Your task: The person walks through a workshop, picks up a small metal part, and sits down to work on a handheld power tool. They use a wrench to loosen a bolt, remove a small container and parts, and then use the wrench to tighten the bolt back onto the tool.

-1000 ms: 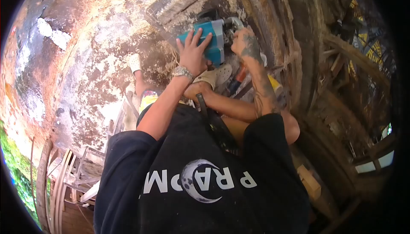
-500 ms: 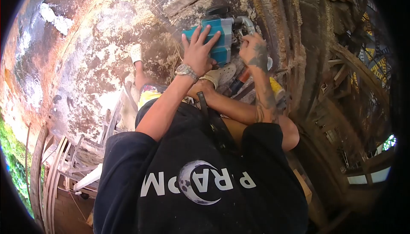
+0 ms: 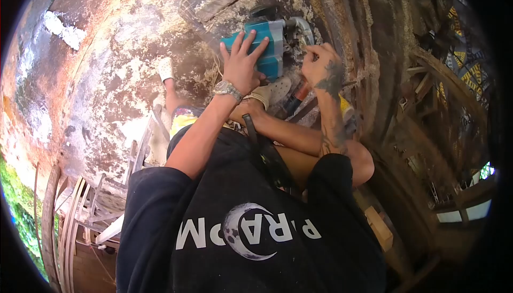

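A teal power tool [image 3: 267, 44] with a grey metal front part [image 3: 299, 28] lies on a sawdust-covered wooden surface [image 3: 133, 52]. My left hand [image 3: 240, 63], a watch on its wrist, lies flat on the teal body with fingers spread, holding it down. My right hand [image 3: 320, 66], tattooed, is just right of the tool. Its fingertips are pinched at the metal front part. Whatever the tool rests on is hidden beneath it.
A white shoe [image 3: 165, 69] and a perforated clog [image 3: 279, 87] show by my bent knees. An orange-handled tool [image 3: 299, 94] lies under my right forearm. Rough timber beams [image 3: 427, 79] run along the right, a wooden block [image 3: 380, 228] lies lower right, and curved slats [image 3: 80, 213] lower left.
My right hand has slid back from over the metal front part, leaving only its fingertips there. The left hand stays on the teal body. The view shifted slightly.
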`<state>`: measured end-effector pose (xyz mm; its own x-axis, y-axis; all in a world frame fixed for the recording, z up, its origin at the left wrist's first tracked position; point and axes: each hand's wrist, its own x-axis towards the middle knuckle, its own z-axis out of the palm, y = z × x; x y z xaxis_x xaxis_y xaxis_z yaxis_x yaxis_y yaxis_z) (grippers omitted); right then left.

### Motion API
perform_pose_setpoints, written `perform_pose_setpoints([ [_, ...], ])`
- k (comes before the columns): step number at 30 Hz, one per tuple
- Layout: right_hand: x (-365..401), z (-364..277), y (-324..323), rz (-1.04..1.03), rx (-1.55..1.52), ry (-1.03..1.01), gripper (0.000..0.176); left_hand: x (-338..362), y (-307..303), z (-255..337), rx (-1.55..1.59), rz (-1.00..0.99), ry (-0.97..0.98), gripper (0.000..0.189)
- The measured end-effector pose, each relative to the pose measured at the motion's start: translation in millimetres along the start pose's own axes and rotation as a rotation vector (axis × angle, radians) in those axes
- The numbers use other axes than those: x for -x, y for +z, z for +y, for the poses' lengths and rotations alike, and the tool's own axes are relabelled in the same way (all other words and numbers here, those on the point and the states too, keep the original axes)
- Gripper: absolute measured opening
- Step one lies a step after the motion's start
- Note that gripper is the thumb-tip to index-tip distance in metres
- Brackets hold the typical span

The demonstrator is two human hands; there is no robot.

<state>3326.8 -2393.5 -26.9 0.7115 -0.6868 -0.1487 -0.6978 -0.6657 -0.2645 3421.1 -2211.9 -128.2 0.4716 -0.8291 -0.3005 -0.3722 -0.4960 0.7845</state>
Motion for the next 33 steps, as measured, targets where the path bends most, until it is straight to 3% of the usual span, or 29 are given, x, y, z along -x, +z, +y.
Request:
perform_pose_setpoints([
  [8,-19,31,37,-0.145,0.048,-0.015,0.018,-1,0,-1,-0.010,0.006,0.000,0.116],
  [11,-21,20,23,-0.112,0.130,-0.098,0.017,0,1,0,-0.009,0.006,-0.004,0.116],
  [14,-31,7,-1,-0.100,0.084,0.001,0.017,0,1,-1,-0.016,0.014,0.004,0.116],
  [17,-42,3,-6,-0.115,0.123,-0.065,0.016,0,0,1,-0.011,0.000,-0.011,0.116],
  [22,-48,27,32,-0.353,0.161,-0.008,0.018,-4,-3,-2,-0.013,0.023,0.004,0.116],
  [31,-29,19,36,-0.269,0.124,-0.023,0.019,2,2,-1,-0.017,0.005,-0.001,0.116],
  [33,-7,22,48,-0.172,0.123,-0.048,0.019,1,3,-1,-0.024,0.007,-0.002,0.115],
])
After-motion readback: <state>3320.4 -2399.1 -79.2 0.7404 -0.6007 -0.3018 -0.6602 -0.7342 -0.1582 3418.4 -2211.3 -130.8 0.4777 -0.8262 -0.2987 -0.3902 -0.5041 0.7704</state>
